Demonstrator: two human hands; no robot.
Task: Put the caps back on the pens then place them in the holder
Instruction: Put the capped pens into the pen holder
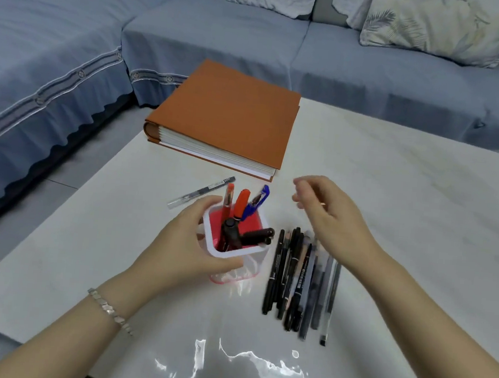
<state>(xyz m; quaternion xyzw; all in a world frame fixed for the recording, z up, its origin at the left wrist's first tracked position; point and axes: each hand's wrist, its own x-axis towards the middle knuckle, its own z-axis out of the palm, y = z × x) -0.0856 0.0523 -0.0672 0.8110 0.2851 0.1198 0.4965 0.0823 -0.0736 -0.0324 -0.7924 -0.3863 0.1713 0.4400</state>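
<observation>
A clear square pen holder [253,267] with a white rim and red base stands near the table's front. My left hand [189,241] grips its left side. Inside lean several pens: red and orange ones [242,201], a blue one [258,200] and dark ones [232,234]. To the holder's right lies a row of several black and grey pens [300,280]. My right hand [327,216] hovers above the top of that row, blurred, fingers loosely apart and holding nothing. One clear pen [201,192] lies alone left of the holder.
A thick orange-covered album [228,111] lies at the far left of the white marble table [407,202]. A blue sofa [74,38] with cushions wraps around the table's far and left sides. Glare shines on the tabletop near me.
</observation>
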